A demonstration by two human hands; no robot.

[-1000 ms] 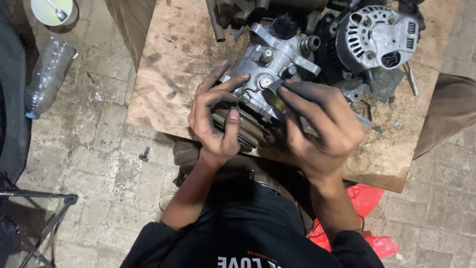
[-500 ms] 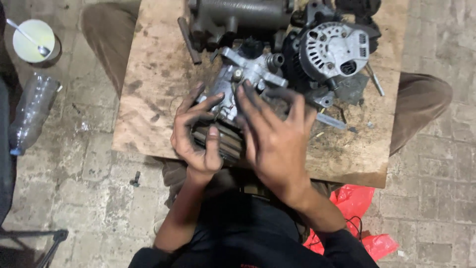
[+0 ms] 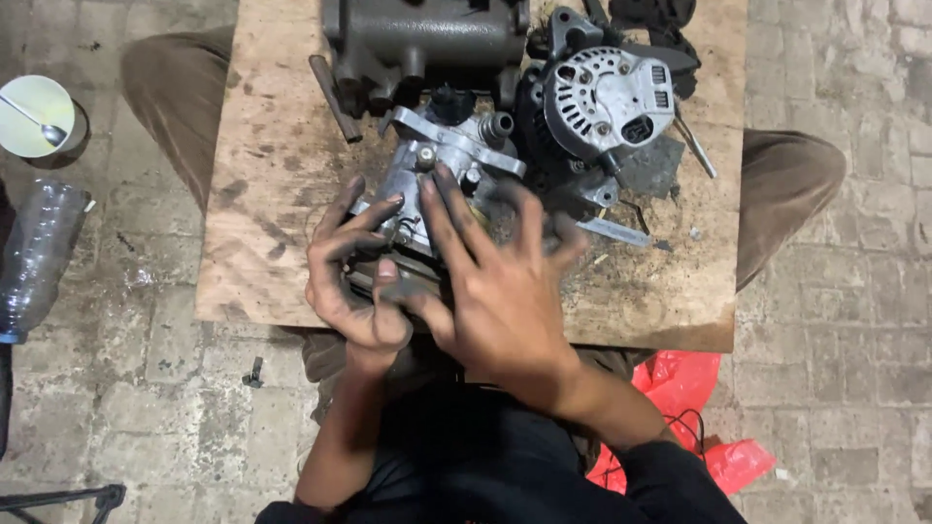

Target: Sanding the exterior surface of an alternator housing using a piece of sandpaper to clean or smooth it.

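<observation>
The left hand [image 3: 354,277] is gripping the near end of a grey metal engine part [image 3: 432,180] lying mid-board on a wooden board [image 3: 262,243]. The right hand [image 3: 500,291] is lying across it, fingers splayed flat (greasy, slightly blurred). An alternator [image 3: 607,102] is sitting at two o'clock from the part.

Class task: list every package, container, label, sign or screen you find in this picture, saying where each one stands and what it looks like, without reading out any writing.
Clear plastic bottle: lies on the paved floor at far left, crumpled, see-through.
Round pale cup or tub: on the floor above the bottle, a spoon inside.
Red plastic bag: on the floor at lower right, beside the person's right arm, crumpled.
No labels, signs or screens can be made out.
</observation>
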